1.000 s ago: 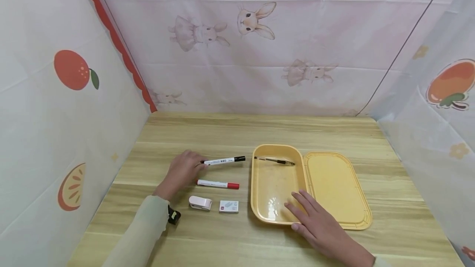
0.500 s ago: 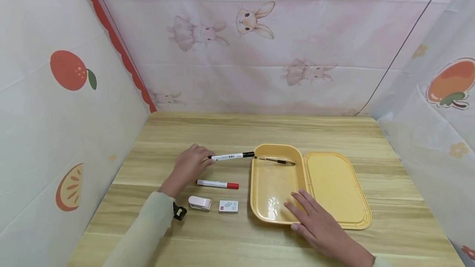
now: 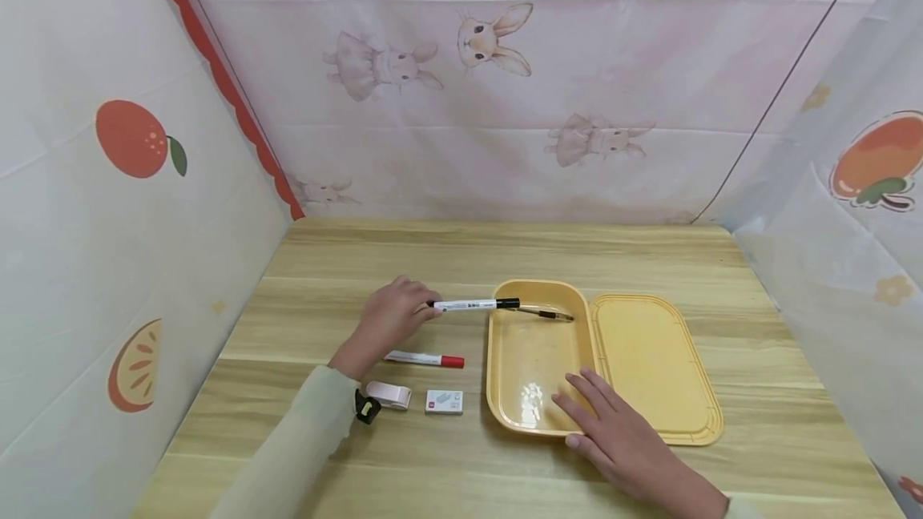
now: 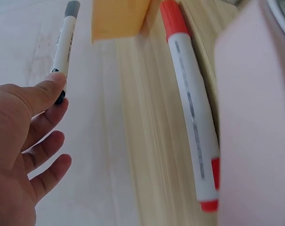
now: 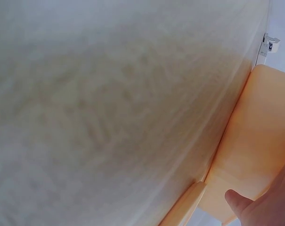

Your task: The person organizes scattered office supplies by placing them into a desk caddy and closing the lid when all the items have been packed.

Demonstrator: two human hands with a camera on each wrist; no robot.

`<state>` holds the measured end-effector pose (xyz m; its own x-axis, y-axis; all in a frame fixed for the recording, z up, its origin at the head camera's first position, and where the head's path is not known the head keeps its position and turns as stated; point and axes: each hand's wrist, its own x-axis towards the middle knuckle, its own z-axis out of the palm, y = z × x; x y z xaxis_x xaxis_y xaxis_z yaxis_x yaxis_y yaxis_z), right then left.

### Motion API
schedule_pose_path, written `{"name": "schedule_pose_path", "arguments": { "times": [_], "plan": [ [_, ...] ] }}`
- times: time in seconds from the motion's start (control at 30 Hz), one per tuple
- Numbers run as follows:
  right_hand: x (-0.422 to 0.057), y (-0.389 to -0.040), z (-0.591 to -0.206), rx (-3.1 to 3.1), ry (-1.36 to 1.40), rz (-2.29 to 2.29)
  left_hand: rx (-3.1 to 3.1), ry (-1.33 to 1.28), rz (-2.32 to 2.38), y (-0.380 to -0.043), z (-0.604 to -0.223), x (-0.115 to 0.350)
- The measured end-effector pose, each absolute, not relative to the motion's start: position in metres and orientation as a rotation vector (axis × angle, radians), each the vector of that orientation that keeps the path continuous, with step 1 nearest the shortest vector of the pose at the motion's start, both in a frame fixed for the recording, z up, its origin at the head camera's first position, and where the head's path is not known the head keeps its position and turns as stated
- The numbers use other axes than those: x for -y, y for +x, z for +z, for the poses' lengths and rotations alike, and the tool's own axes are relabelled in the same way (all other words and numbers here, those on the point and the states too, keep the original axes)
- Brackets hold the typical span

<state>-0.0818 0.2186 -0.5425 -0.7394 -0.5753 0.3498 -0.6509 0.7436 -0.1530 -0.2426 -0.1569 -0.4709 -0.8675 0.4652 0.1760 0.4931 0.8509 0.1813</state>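
Observation:
My left hand (image 3: 395, 317) pinches the rear end of a black-capped whiteboard marker (image 3: 469, 305) between thumb and index finger; in the left wrist view the other fingers are spread loosely. The marker's black cap reaches over the left rim of a yellow plastic box (image 3: 493, 375). Inside the box, near its far end, lies a black pen (image 3: 554, 315), partly hidden by the marker. My right hand (image 3: 613, 435) rests with fingers extended on the box's near right rim. In the right wrist view its thumb (image 5: 236, 200) shows beside the box wall.
A red-capped marker (image 3: 425, 359) lies below my left hand. Nearer me are a pale pink stapler (image 3: 389, 396) and a small white box (image 3: 443, 401). The yellow lid (image 3: 649, 359) lies flat to the right of the box. Printed cloth walls (image 3: 433, 150) enclose the wooden table (image 3: 404, 255).
My left hand has lifted the black-capped marker and carried it rightward, so its cap now passes over the box's left rim. My right hand has stayed in place.

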Motion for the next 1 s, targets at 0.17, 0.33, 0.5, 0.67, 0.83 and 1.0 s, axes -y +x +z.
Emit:
{"name": "schedule_pose_path", "arguments": {
  "times": [0.17,0.33,0.5,0.67,0.83,1.0],
  "plan": [
    [-0.218,-0.082,-0.542,2.664,0.958,0.391,2.875,-0.794,-0.336,-0.244,-0.473,0.145],
    [-0.218,-0.082,-0.542,2.669,0.957,0.379,2.843,-0.849,-0.329,-0.245,-0.473,0.131],
    [-0.218,-0.083,-0.542,2.681,0.952,0.376,2.807,-0.919,-0.304,-0.246,-0.472,0.114],
    [-0.219,-0.083,-0.543,2.686,0.952,0.371,2.818,-0.959,-0.277,-0.246,-0.472,0.101],
    [-0.219,-0.083,-0.543,2.686,0.946,0.392,2.816,-0.988,-0.237,-0.247,-0.474,0.093],
    [-0.219,-0.083,-0.543,2.685,0.947,0.393,2.791,-1.019,-0.236,-0.246,-0.475,0.085]
  ]
}}
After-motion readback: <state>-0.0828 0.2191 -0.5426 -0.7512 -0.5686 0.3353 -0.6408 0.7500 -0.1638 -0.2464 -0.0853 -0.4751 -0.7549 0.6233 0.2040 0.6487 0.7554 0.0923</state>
